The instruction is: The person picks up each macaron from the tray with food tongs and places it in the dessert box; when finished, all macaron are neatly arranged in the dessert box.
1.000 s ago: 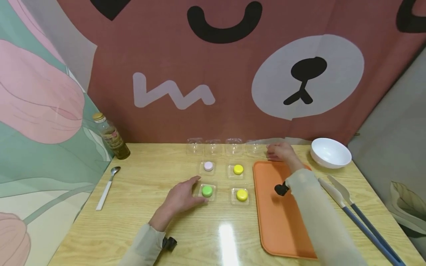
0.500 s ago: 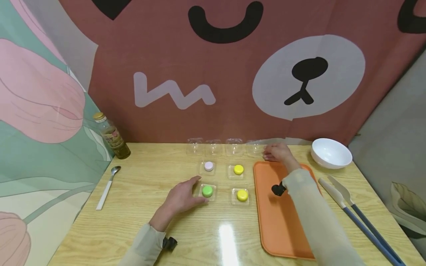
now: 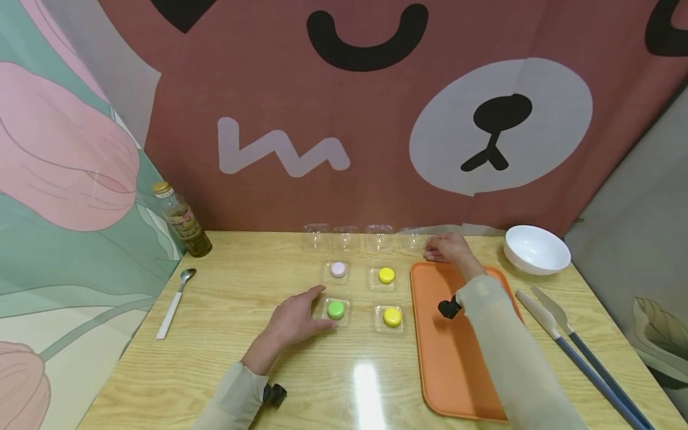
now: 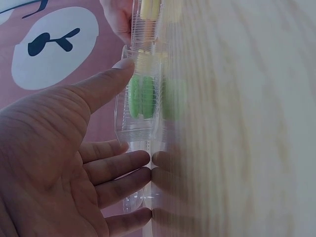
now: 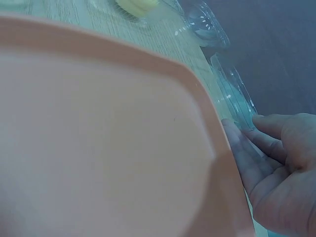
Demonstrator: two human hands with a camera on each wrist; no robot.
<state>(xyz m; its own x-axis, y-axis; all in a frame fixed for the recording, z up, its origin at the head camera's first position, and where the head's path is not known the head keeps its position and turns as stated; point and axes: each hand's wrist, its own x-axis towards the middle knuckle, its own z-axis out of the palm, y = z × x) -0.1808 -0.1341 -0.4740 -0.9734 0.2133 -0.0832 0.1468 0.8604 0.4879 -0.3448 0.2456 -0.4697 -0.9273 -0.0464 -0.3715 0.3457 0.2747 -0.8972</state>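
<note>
In the head view my left hand [image 3: 294, 316] lies on the table with thumb and fingers spread around a clear tray holding a green macaron [image 3: 335, 310]. The left wrist view shows the thumb at one end of that tray [image 4: 138, 129] and a fingertip by the other; firm contact is unclear. At the back, my right hand [image 3: 450, 248] pinches the edge of a clear plastic lid [image 5: 236, 96] between thumb and finger. A lilac macaron [image 3: 338, 270], a back yellow macaron [image 3: 386, 275] and a front yellow macaron [image 3: 392, 317] sit in small clear trays.
An orange tray [image 3: 451, 370] lies under my right forearm. Other clear lids [image 3: 346, 240] line the back edge. At right are a white bowl [image 3: 537, 249] and long blue-handled tongs [image 3: 591, 364]. A bottle [image 3: 185, 224] and a spoon [image 3: 174, 304] stand and lie at left.
My right hand has shifted slightly left along the back edge, toward the rightmost lid, then stays there. The left hand and the macarons keep their places.
</note>
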